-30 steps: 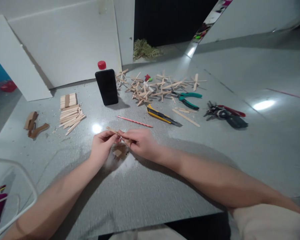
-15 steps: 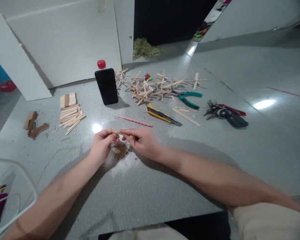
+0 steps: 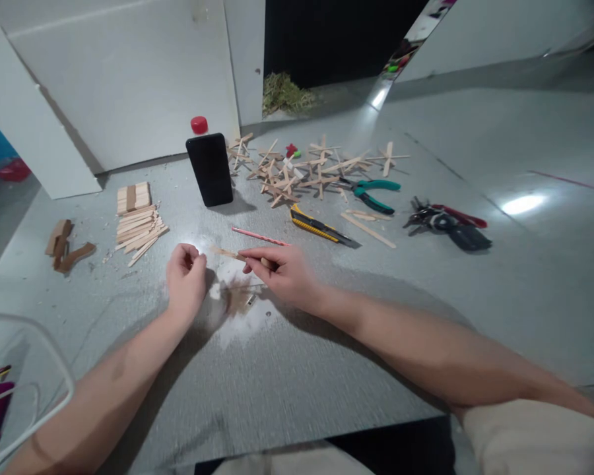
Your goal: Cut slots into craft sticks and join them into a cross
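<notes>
My right hand (image 3: 287, 274) pinches a thin wooden craft stick (image 3: 226, 253), whose free end points left. A second light wooden end shows between its fingers, mostly hidden. My left hand (image 3: 185, 280) is apart from the stick, its fingers curled and closed; what they hold, if anything, I cannot make out. Under the hands lie a brownish smear (image 3: 237, 297) and a small silvery piece (image 3: 251, 300). Just beyond them rests a red-and-white striped pencil (image 3: 257, 235), partly behind my right hand. To its right is a yellow-and-black utility knife (image 3: 321, 227), blade out.
A phone (image 3: 210, 170) leans upright before a red-capped bottle (image 3: 198, 125). Bundled and loose craft sticks (image 3: 137, 227) and brown strips (image 3: 66, 247) lie left. Crossed stick pieces (image 3: 297, 175) pile at the back, near green-handled pliers (image 3: 379, 191). Keys (image 3: 428, 218) lie right.
My left hand has let go of the craft stick and drawn back to the left. My right hand still holds the stick, almost in the same place.
</notes>
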Demonstrator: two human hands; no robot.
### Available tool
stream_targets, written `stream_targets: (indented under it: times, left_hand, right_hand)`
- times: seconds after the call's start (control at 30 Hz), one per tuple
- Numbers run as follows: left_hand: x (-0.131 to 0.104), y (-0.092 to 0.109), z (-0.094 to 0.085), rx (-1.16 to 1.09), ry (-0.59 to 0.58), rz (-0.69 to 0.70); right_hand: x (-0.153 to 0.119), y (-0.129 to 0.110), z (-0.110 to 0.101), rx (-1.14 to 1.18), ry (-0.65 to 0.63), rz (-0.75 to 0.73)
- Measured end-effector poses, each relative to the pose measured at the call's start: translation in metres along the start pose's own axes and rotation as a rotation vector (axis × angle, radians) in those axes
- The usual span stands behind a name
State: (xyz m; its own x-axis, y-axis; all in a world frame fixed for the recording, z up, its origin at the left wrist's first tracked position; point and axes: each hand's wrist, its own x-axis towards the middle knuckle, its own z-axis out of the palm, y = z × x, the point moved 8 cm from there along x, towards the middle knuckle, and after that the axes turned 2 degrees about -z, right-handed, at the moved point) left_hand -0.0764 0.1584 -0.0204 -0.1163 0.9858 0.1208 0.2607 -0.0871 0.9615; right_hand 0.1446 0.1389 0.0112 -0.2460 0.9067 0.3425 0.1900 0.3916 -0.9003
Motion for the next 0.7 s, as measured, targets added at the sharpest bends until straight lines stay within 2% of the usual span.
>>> stream_targets:
  times: [0.1, 0.2, 0.3, 0.5, 0.7]
  left_hand:
    - [-0.017, 0.031, -0.001, 0.116, 0.095, 0.229]
    - [-0.033, 0.057, 0.008, 0.192, 0.079, 0.425]
    - [-0.04, 0.071, 0.013, 0.241, 0.066, 0.552]
    - [-0.04, 0.079, 0.015, 0.285, 0.09, 0.672]
    - [-0.041, 0.082, 0.02, 0.295, 0.054, 0.703]
  right_hand:
    - [0.0, 0.0, 0.0, 0.0, -0.001, 0.012]
    - [-0.001, -0.001, 0.0, 0.0, -0.012, 0.016]
    - [-0.002, -0.003, 0.003, 0.008, -0.032, 0.017]
    - [-0.005, -0.008, 0.007, 0.013, -0.048, -0.006]
    - [-0.006, -0.007, 0.009, -0.018, -0.057, -0.032]
